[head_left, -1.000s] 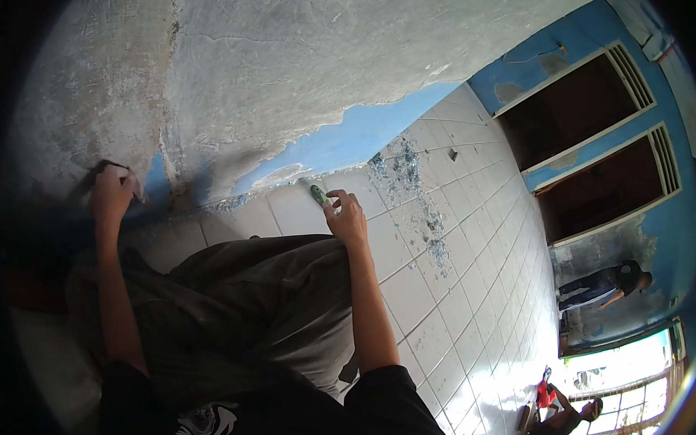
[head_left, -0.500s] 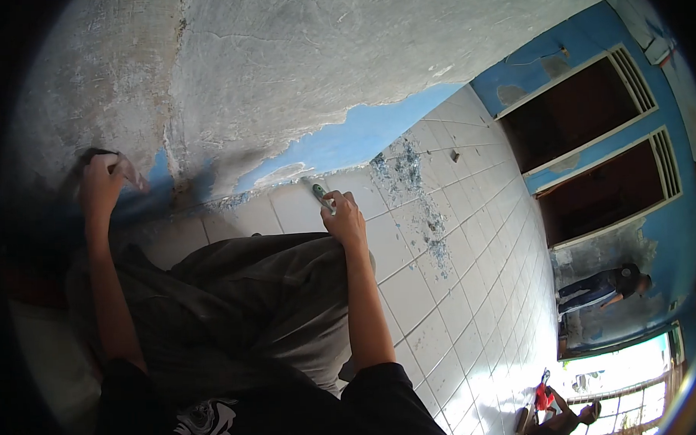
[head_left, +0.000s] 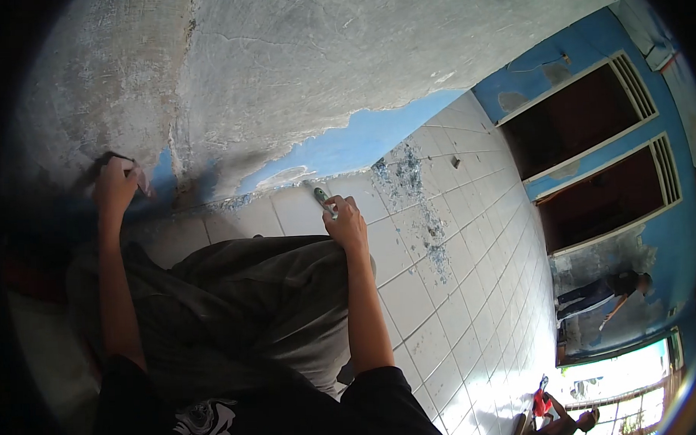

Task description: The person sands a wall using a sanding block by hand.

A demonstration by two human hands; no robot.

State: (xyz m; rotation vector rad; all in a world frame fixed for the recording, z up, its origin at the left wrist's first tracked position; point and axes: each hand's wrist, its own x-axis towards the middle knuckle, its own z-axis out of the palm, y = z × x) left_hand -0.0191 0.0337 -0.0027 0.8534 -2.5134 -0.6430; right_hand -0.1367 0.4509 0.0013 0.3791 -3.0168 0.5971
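My left hand point(head_left: 115, 186) is closed on a thin, folded, pinkish-grey sheet that looks like sandpaper point(head_left: 143, 183), held against the low part of the wall point(head_left: 281, 59). Grey plaster shows over most of this wall, with a ragged band of blue paint point(head_left: 375, 128) along its foot. Over my right knee, my right hand point(head_left: 348, 223) grips a scraper point(head_left: 321, 195) by its green handle. The handle's end points toward the wall, and its blade is hidden from view.
Blue paint flakes point(head_left: 412, 173) are scattered over the white tiled floor point(head_left: 464, 252). A small dark lump point(head_left: 456, 163) lies beyond them. Two dark doorways point(head_left: 582, 117) open in the far blue wall. One person point(head_left: 603, 291) is by that wall; another person point(head_left: 562, 423) is near the bright window.
My left hand has shifted slightly right and down along the wall with the sandpaper. My right hand and the scraper have hardly moved. The far person's arm has changed position.
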